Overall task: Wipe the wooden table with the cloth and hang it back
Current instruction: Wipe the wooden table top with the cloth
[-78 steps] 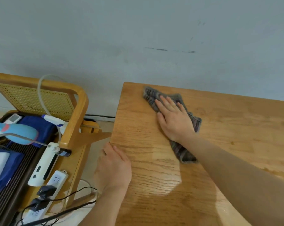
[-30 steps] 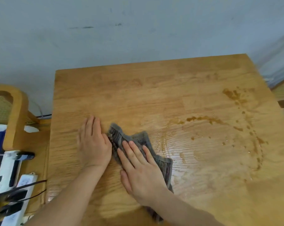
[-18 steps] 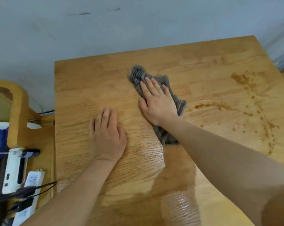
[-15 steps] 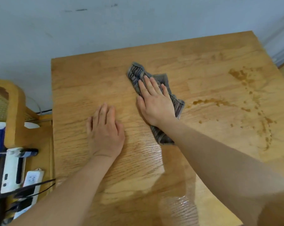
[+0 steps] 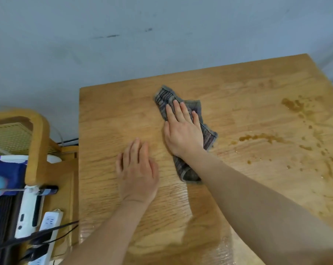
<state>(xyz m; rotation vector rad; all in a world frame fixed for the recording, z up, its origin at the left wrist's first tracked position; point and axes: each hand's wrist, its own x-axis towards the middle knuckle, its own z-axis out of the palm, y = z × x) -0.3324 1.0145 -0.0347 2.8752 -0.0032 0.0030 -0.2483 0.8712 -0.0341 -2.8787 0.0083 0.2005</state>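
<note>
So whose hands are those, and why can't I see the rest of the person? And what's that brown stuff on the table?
There is no machine here, just a person. A small camera sits on their head and looks down, so you see only their arms and hands, much as they see them themselves. The right hand lies flat on a grey striped cloth and presses it onto the wooden table. The left hand rests flat on the bare wood beside it and holds nothing. Over on the right are brown splashes that have not been wiped up yet. Left of the table you can see a white power strip with black cables.
</note>
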